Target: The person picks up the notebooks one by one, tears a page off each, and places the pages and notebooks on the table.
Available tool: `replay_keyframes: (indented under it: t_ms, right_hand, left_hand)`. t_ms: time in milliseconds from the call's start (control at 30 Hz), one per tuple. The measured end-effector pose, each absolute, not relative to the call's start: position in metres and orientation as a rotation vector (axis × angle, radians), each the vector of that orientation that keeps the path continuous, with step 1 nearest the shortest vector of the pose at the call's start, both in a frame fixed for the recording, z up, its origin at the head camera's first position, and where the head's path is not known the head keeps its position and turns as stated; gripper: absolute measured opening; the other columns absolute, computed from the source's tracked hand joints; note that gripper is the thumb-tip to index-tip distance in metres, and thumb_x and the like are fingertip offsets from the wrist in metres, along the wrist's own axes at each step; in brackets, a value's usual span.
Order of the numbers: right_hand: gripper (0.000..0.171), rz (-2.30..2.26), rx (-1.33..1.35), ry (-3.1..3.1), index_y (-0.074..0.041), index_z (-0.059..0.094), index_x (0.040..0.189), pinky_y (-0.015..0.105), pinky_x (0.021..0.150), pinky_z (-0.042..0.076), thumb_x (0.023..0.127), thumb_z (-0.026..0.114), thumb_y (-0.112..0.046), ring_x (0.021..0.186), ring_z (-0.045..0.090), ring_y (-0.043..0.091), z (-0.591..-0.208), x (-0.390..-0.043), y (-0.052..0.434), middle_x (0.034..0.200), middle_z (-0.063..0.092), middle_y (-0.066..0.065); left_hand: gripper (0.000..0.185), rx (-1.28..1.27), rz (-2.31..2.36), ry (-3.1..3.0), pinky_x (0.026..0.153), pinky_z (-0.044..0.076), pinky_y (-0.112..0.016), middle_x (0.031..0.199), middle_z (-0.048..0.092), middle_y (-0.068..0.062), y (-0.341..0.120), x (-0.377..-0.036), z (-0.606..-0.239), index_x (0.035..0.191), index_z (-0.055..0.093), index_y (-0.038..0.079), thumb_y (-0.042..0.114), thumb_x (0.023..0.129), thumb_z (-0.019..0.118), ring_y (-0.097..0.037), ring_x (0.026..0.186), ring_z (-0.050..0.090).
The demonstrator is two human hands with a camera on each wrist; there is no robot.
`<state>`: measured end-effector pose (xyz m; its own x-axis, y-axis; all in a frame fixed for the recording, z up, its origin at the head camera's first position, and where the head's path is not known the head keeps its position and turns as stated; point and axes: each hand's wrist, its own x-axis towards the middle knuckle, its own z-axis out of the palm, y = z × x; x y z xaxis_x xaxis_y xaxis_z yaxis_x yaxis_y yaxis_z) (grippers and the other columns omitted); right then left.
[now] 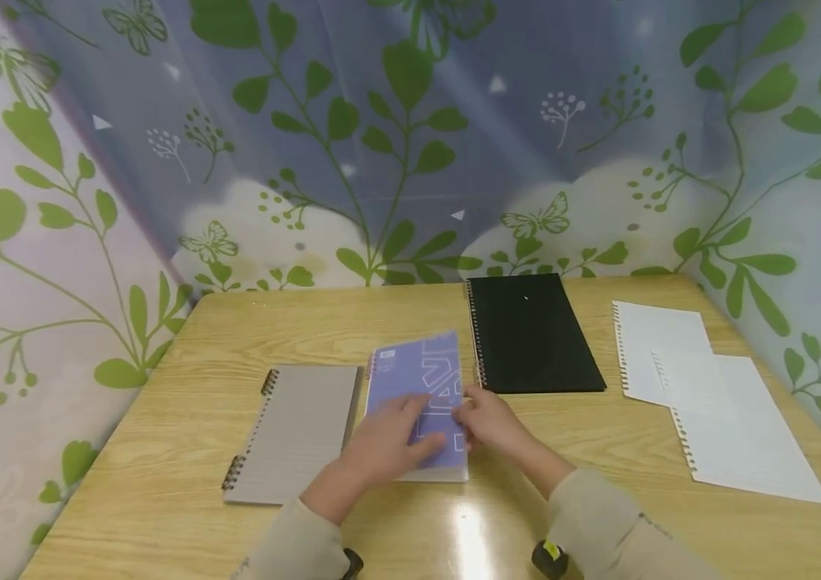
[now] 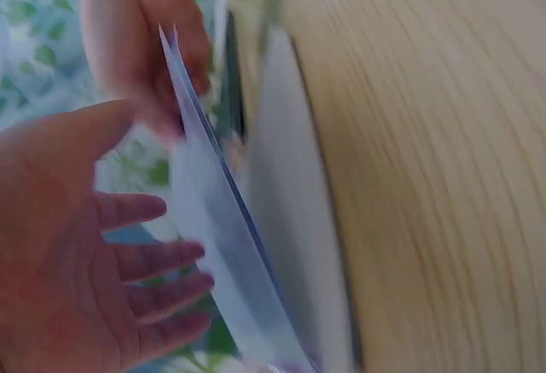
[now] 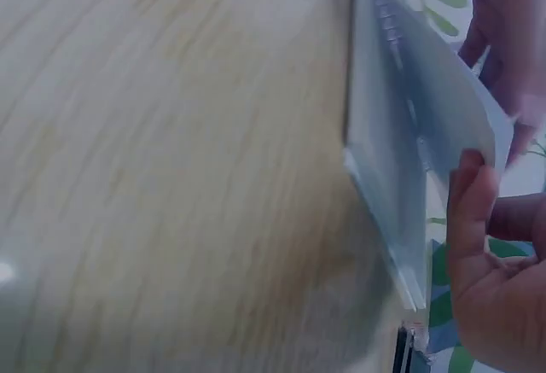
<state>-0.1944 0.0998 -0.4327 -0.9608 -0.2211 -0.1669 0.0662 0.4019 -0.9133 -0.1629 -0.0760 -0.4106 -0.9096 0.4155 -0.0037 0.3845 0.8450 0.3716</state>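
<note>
1. A purple notebook [image 1: 420, 403] lies on the wooden table [image 1: 163, 499], its cover lifted.
2. The left hand [image 1: 388, 447] rests on that cover, fingers straight and relaxed.
3. The right hand [image 1: 490, 423] pinches the cover's right edge.
4. A grey notebook [image 1: 294, 431] lies just left of the purple notebook, a black notebook [image 1: 529, 334] right of it, and loose sheets [image 1: 715, 395] beyond the black one.

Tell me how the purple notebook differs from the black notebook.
The purple notebook is smaller and pale with white lettering; the black notebook is larger and plain dark. The purple one's cover is lifted, the right hand pinching its edge and the left hand on it; the black one lies shut, untouched. Both rest on the wooden table.
</note>
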Motion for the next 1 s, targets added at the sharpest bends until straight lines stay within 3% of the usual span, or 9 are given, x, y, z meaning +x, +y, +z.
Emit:
replay_keyframes:
  t_ms: [100, 233, 433, 633, 933, 1000]
  right_hand:
    - [0.041, -1.4, -0.176, 2.576, 0.001, 0.047, 0.128, 0.03, 0.047, 0.049, 0.088, 0.053, -0.006, 0.05, 0.055, 0.013, -0.438, -0.193, 0.099, 0.072, 0.062, 0.008]
    - [0.056, -1.162, -0.214, 2.784, 0.001, 0.039, 0.135, 0.036, 0.066, 0.051, 0.084, 0.06, -0.008, 0.073, 0.06, 0.019, -0.447, -0.193, 0.098, 0.091, 0.065, 0.013]
    - [0.054, -1.008, -0.279, 2.888, 0.007, 0.043, 0.131, 0.046, 0.093, 0.045, 0.083, 0.062, -0.01, 0.106, 0.058, 0.033, -0.454, -0.198, 0.094, 0.116, 0.06, 0.022]
    - [0.056, -0.9, -0.275, 2.918, 0.008, 0.044, 0.13, 0.046, 0.093, 0.045, 0.083, 0.063, -0.016, 0.104, 0.057, 0.034, -0.455, -0.199, 0.09, 0.115, 0.058, 0.024]
    - [0.056, -0.866, -0.266, 2.934, 0.007, 0.045, 0.131, 0.045, 0.09, 0.046, 0.084, 0.062, -0.02, 0.098, 0.057, 0.03, -0.454, -0.2, 0.091, 0.112, 0.058, 0.022]
    - [0.049, -0.901, -0.265, 2.937, 0.007, 0.049, 0.126, 0.044, 0.084, 0.048, 0.085, 0.06, -0.02, 0.091, 0.057, 0.028, -0.45, -0.2, 0.095, 0.103, 0.059, 0.019]
  left_hand:
    - [0.071, 0.526, 0.41, 2.955, 0.105, 0.031, -0.054, 0.143, 0.034, -0.023, -0.09, -0.169, -0.424, 0.139, 0.04, 0.01, 0.053, 0.085, 0.056, -0.043, 0.131, 0.034]
    - [0.078, 0.406, 0.32, 2.902, 0.108, 0.025, -0.055, 0.149, 0.018, -0.027, -0.1, -0.173, -0.439, 0.142, 0.036, 0.016, 0.058, 0.081, 0.057, -0.047, 0.134, 0.023]
    - [0.077, 0.374, 0.298, 2.931, 0.109, 0.017, -0.059, 0.149, 0.018, -0.026, -0.105, -0.178, -0.444, 0.14, 0.041, 0.02, 0.061, 0.078, 0.058, -0.046, 0.136, 0.018]
    - [0.075, 0.287, 0.394, 2.885, 0.1, 0.017, -0.072, 0.152, 0.016, -0.019, -0.11, -0.178, -0.442, 0.14, 0.04, 0.027, 0.06, 0.076, 0.062, -0.046, 0.136, 0.016]
    - [0.076, 0.306, 0.424, 2.881, 0.098, 0.02, -0.073, 0.152, 0.015, -0.019, -0.111, -0.183, -0.442, 0.139, 0.041, 0.026, 0.059, 0.075, 0.063, -0.045, 0.136, 0.017]
    - [0.075, 0.321, 0.413, 2.894, 0.1, 0.02, -0.071, 0.152, 0.016, -0.019, -0.112, -0.184, -0.443, 0.139, 0.041, 0.026, 0.06, 0.076, 0.062, -0.046, 0.135, 0.018]
